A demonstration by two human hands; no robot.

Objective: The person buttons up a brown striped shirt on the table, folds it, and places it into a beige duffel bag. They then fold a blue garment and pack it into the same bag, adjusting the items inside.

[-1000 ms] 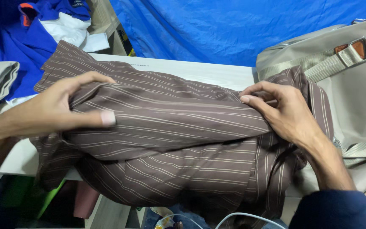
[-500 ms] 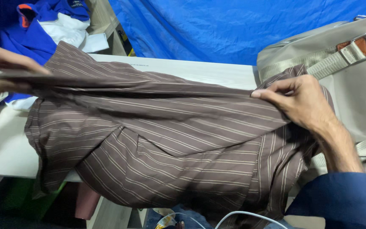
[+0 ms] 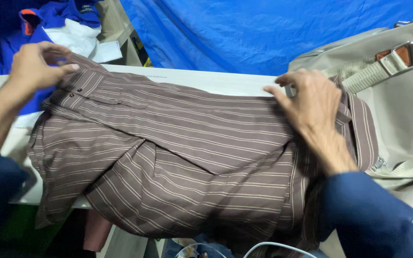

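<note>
The left hand [image 3: 37, 64] pinches the collar end of the shirt [image 3: 178, 157], fingers closed on the cloth. The right hand [image 3: 311, 102] lies open and flat, pressing the other end down. The shirt sprawls across the white surface [image 3: 206, 79], its near side hanging over the edge. It looks light, soft and limp; seams and collar should give the firmest hold. A tan bag [image 3: 397, 100] lies right.
</note>
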